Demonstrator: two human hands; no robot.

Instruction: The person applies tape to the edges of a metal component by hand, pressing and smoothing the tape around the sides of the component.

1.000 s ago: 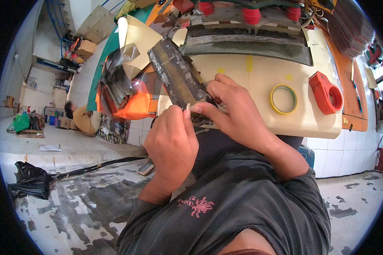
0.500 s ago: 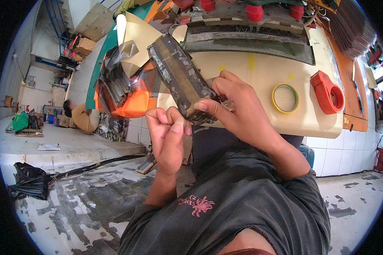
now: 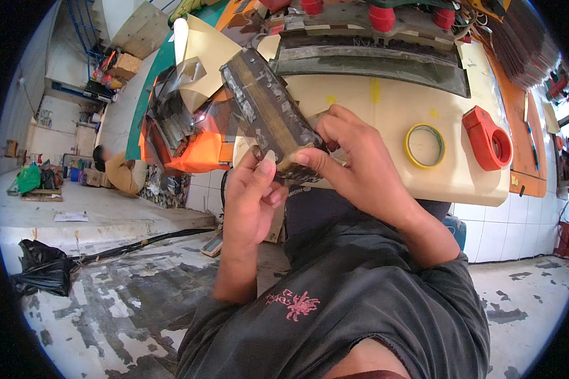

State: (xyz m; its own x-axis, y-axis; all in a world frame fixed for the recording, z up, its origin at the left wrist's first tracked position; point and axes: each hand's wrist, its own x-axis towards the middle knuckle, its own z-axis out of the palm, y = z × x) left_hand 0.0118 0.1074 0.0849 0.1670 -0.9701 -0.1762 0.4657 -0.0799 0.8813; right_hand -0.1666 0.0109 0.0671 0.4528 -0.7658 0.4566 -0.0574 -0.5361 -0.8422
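A long dark block (image 3: 265, 104) with worn, scuffed faces and a brownish strip along its top is held tilted above the front edge of the table. My right hand (image 3: 360, 167) grips its near end, thumb on top and fingers round the right side. Against the near left edge of the block, my left hand (image 3: 250, 205) is closed, its thumb and forefinger pinched together; anything between them is too small to make out. A roll of yellow tape (image 3: 408, 146) lies to the right, beside a red tape dispenser (image 3: 476, 129).
Cream sheeting (image 3: 373, 110) covers the tabletop. Behind stands a dark machine bed (image 3: 373, 66) with red knobs (image 3: 381, 19). Clear film scraps (image 3: 171, 123) and orange sheets (image 3: 202, 155) pile up at left. A black plastic bag (image 3: 44, 268) sits on the floor; a person (image 3: 123, 174) is far left.
My left hand has shifted up against the block's near left edge, its thumb and forefinger now raised there. The right hand and the block have hardly moved.
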